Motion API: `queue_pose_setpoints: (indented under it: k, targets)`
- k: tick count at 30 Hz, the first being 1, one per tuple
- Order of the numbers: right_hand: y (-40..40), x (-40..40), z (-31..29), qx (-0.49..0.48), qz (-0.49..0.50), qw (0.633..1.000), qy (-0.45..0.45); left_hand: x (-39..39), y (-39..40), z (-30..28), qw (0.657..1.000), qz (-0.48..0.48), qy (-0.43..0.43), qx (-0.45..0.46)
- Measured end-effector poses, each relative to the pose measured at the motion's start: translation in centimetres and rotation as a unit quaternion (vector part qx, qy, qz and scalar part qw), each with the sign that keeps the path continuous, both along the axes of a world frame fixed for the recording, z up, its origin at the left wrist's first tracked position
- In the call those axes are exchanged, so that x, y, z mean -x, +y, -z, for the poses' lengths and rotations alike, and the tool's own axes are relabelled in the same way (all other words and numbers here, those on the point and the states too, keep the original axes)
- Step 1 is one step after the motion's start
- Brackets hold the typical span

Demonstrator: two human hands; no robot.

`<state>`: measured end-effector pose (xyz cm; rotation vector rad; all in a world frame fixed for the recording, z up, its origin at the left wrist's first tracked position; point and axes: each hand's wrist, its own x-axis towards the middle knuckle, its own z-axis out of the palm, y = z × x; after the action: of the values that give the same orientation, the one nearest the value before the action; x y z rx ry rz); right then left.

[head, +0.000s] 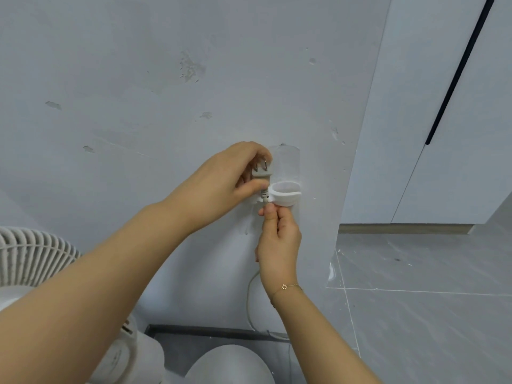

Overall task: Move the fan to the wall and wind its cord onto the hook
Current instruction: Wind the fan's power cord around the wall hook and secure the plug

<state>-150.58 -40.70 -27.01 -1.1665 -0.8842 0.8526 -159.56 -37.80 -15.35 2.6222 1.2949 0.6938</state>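
Far left, the fan [30, 259] stands close against the wall [124, 106], its white ribbed grille poking into view at the edge, its round base [230, 365] down on the floor [415, 314] at the bottom of the shot. Sweeping across from there comes the left arm, reaching up to the wall, and the left hand [219, 184] has the plug [67, 173] in its grip — fingers [249, 151] curled over the top, thumb pressed on the grey body, the two metal prongs pointing upward. Right beside the plug is the hook [285, 195], a white open ring sticking out from the wall on a clear adhesive plate, and the plug's neck sits right at the ring's left end, touching it. Just below, the right hand [278, 242] pinches the cord [250, 297] between thumb and curled fingers, directly under the hook. From that hand the cord drops in a loose curve down the wall toward the dark skirting by the fan's base. A thin gold bracelet [285, 287] sits on the right wrist. Further right, the wall ends at a corner, grey floor tiles spread out beyond it, and a white cupboard [443, 120] with a long dark handle strip closes the scene.
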Motion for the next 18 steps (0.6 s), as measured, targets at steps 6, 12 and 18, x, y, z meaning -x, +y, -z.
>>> queue_pose_setpoints:
  k: [6,12,18]
  targets:
    - [-0.04,0.09,0.09,-0.019,0.002,1.0,-0.015,-0.3,0.02,-0.23,0.999,0.017,0.046,-0.004]
    - [-0.55,0.04,0.3,-0.066,-0.001,0.997,-0.034,-0.67,0.37,-0.22,0.999,-0.022,0.025,-0.002]
    - [-0.61,-0.18,-0.13,-0.052,0.01,0.998,0.033,-0.95,0.0,0.03,0.999,-0.05,0.013,-0.014]
